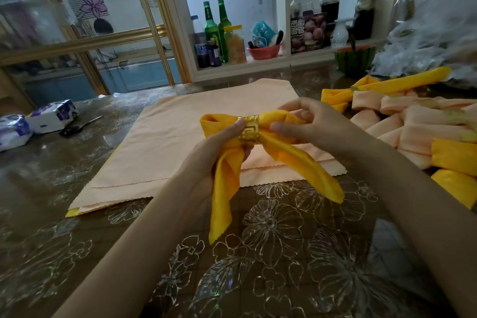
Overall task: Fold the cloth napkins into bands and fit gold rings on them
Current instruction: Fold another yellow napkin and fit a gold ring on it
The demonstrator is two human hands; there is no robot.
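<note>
I see the left hand (219, 150) pinching the gold ring (248, 128) steady. The right hand (307, 121) grips the yellow napkin (227, 188), probably drawing it through.

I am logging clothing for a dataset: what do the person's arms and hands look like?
Nothing is worn. The left hand and the right hand show no gloves, rings, watch or bracelet. Both arms are bare as far as the picture's edge, with no sleeve in view. The nails that show look short and unpainted.
</note>
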